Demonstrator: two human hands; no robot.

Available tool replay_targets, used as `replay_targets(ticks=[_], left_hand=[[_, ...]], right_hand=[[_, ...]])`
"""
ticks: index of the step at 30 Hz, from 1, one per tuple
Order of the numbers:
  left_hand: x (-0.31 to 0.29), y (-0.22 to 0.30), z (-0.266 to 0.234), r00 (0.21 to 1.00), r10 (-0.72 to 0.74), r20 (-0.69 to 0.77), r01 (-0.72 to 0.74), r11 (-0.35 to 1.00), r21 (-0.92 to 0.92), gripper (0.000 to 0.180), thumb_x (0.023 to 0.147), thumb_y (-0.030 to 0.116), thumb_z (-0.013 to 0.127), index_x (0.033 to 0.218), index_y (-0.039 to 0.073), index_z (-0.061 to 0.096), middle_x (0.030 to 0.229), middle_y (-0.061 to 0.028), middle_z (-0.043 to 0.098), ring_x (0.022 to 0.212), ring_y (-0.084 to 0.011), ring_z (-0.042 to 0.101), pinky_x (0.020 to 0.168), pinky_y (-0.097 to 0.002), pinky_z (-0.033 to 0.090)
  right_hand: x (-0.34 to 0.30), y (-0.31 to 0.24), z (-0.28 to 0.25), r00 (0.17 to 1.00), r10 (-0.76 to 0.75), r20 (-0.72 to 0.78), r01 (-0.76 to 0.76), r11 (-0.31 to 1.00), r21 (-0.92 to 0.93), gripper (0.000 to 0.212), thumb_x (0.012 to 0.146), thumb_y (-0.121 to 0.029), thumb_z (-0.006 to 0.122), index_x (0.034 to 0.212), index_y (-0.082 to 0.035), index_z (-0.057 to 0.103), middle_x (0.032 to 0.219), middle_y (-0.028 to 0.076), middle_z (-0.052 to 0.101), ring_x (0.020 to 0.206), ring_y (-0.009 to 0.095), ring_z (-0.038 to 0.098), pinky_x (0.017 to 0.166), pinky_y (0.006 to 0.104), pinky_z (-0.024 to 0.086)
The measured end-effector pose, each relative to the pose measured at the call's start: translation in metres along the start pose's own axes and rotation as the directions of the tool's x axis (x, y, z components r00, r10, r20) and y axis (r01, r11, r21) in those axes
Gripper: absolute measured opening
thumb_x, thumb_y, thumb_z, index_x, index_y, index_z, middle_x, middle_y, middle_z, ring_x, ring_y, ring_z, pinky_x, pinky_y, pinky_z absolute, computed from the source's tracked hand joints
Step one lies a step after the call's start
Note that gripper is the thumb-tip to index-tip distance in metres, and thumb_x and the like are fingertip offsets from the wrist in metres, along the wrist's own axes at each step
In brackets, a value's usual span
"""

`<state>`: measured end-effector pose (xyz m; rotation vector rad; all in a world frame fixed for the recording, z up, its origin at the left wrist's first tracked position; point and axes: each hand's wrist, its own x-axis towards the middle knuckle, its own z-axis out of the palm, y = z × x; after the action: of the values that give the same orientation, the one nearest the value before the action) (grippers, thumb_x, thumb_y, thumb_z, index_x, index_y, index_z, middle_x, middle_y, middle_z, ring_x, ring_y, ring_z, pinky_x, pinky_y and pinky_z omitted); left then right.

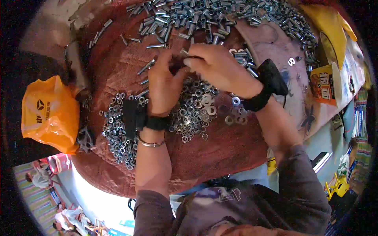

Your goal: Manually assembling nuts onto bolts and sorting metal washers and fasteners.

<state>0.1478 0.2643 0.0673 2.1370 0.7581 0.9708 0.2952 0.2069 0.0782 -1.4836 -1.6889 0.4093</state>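
Note:
My left hand (162, 84) and my right hand (220, 70) meet above the middle of the work surface, fingertips close together. The right thumb and fingers are pinched, with a small silvery bit at their tips, too small to name. The left fingers are curled toward them, and what they hold is hidden. Below the hands lies a heap of flat washers (189, 118). Beside my left wrist spreads a pile of hex nuts (120, 147). Bolts or metal pins (156, 46) lie just beyond the left hand. A large heap of metal sleeves (189, 19) covers the far side.
A reddish-brown cloth (220, 145) covers the surface, with a paler patterned cloth (291, 74) at right. An orange plastic bag (51, 114) stands at left. An open yellow carton (325, 84) and a yellow bag (325, 23) are on the right. Two washers (291, 61) lie apart.

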Motion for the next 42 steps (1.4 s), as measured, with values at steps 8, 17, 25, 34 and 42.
replay_targets(ticks=[8, 17, 25, 34, 42], left_hand=[[0.006, -0.029, -0.015, 0.985, -0.109, -0.131, 0.122, 0.988, 0.091, 0.010, 0.075, 0.003, 0.063, 0.083, 0.001, 0.058, 0.086, -0.0136, 0.063, 0.080, -0.0243, 0.061, 0.073, -0.0335, 0.046], [-0.002, -0.034, 0.005, 0.995, 0.028, 0.100, -0.069, 0.896, 0.438, 0.019, 0.068, 0.002, 0.064, 0.084, 0.000, 0.054, 0.084, -0.0204, 0.054, 0.078, -0.0393, 0.054, 0.070, -0.0452, 0.044], [0.000, -0.028, 0.001, 1.000, -0.001, -0.001, 0.001, 0.949, 0.314, 0.017, 0.072, 0.001, 0.061, 0.088, 0.000, 0.055, 0.089, -0.0211, 0.055, 0.083, -0.0394, 0.054, 0.071, -0.0432, 0.044], [0.009, -0.032, 0.031, 0.972, 0.014, 0.235, -0.156, 0.784, 0.600, 0.030, 0.076, 0.009, 0.056, 0.106, 0.009, 0.059, 0.126, -0.0124, 0.049, 0.112, -0.0385, 0.045, 0.092, -0.0489, 0.036], [0.012, -0.016, 0.031, 0.943, -0.008, 0.332, -0.223, 0.725, 0.652, 0.022, 0.076, 0.009, 0.057, 0.098, 0.005, 0.060, 0.118, -0.0194, 0.052, 0.105, -0.0360, 0.051, 0.089, -0.0502, 0.037]], right_hand=[[-0.009, 0.015, -0.015, 0.938, 0.280, -0.205, -0.216, 0.933, 0.287, 0.016, 0.083, -0.016, 0.057, 0.085, 0.000, 0.060, 0.067, 0.009, 0.059, 0.059, 0.018, 0.057, 0.055, 0.0311, 0.045], [-0.013, 0.015, -0.011, 0.915, 0.355, -0.194, -0.250, 0.873, 0.419, 0.016, 0.083, -0.015, 0.057, 0.087, 0.000, 0.060, 0.070, 0.008, 0.061, 0.060, 0.015, 0.057, 0.056, 0.0285, 0.045], [-0.011, 0.029, -0.015, 0.923, 0.304, -0.235, -0.193, 0.895, 0.401, 0.017, 0.082, -0.015, 0.058, 0.087, 0.000, 0.060, 0.070, 0.008, 0.061, 0.061, 0.017, 0.058, 0.057, 0.0288, 0.045], [-0.014, 0.020, -0.014, 0.918, 0.298, -0.262, -0.182, 0.903, 0.388, 0.015, 0.081, -0.013, 0.055, 0.087, -0.001, 0.060, 0.073, 0.011, 0.061, 0.068, 0.022, 0.059, 0.062, 0.0341, 0.047], [-0.012, 0.019, -0.006, 0.907, 0.312, -0.284, -0.137, 0.854, 0.501, 0.014, 0.079, -0.013, 0.057, 0.083, 0.000, 0.057, 0.073, 0.015, 0.059, 0.069, 0.027, 0.059, 0.062, 0.0364, 0.045]])
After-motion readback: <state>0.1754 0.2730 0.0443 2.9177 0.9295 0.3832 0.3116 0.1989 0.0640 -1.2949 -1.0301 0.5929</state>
